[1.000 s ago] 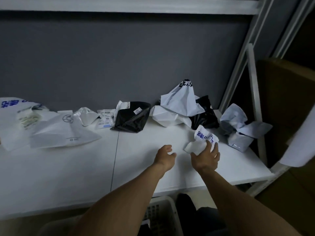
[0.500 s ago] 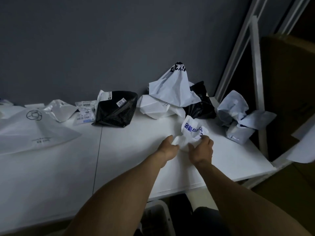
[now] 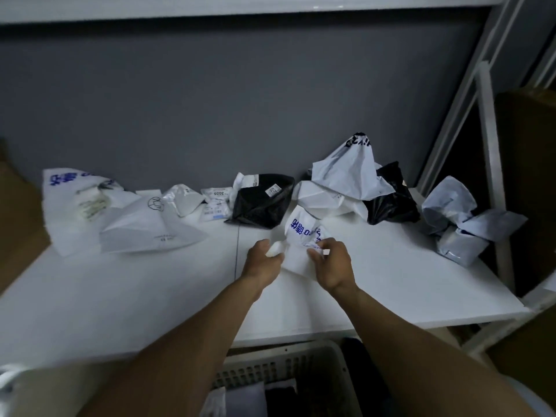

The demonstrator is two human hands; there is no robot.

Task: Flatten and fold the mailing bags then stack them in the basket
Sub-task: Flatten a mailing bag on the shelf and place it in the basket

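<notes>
The left hand [image 3: 263,263] has its fingers curled around one white corner of the crumpled white mailing bag with blue print [image 3: 301,230], and the right hand [image 3: 332,266] pinches the opposite edge of it with bent fingers. The bag is between both hands and just beyond them, low over the white table [image 3: 150,290]. The basket [image 3: 282,364] is below the forearms, nearer to the person, and a black bag [image 3: 261,203] lies beyond the left hand.
</notes>
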